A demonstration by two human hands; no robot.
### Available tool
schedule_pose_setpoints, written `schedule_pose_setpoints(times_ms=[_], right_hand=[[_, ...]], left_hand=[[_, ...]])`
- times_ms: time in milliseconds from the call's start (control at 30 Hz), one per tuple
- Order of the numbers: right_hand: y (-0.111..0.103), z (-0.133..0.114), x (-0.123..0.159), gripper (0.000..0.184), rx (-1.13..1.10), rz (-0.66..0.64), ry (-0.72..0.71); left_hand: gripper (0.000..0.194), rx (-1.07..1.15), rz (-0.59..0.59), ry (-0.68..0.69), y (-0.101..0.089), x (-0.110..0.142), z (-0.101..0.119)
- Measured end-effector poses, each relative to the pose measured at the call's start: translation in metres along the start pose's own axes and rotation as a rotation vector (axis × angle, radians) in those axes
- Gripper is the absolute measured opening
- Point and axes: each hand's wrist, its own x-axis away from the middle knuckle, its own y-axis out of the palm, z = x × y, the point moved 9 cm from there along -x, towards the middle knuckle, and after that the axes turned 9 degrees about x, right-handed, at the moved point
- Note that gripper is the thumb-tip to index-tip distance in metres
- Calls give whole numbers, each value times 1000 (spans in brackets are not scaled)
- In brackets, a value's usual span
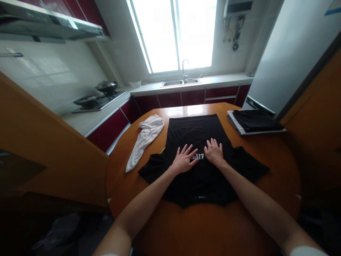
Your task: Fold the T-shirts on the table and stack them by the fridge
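Note:
A black T-shirt (197,133) lies spread flat on the round wooden table (213,227), its neck end toward me and its hem at the far side. Both short sleeves stick out to the sides. My left hand (184,160) rests palm down on the shirt, fingers spread. Just to its right, my right hand (214,151) also lies flat on the cloth, fingers stretched forward. White lettering on the shirt shows between the hands, partly covered by them.
Left of the shirt lies a crumpled white garment (146,137). A stack of folded clothes (255,121), black on top, sits at the table's right. Beyond are a sink (181,82), a stove with pans (89,101) and a fridge (285,53).

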Motion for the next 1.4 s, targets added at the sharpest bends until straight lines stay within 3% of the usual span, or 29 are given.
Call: schedule_pose_setpoints(times_ms=[233, 433, 600, 667, 867, 1033, 1200, 1400], right_hand=[[2, 0, -1, 58, -12, -26, 1], [1, 2, -2, 59, -35, -37, 6], [-1, 2, -1, 58, -43, -23, 0], [-1, 2, -1, 58, -52, -15, 3], [-4, 1, -1, 56, -82, -11, 7], [-7, 0, -1, 56, -92, -19, 11], [-7, 0, -2, 57, -94, -17, 9], [-7, 0, -2, 56, -104, 1, 10]], left_hand=[[61, 28, 31, 4, -3, -1, 0], [53, 30, 148, 12, -20, 4, 14], [64, 10, -24, 21, 6, 18, 33], [69, -8, -40, 15, 11, 22, 37], [67, 13, -36, 92, 13, 30, 52], [57, 50, 84, 138, 1, 37, 61], [59, 29, -21, 160, 11, 35, 64], [60, 46, -45, 186, 10, 38, 64]])
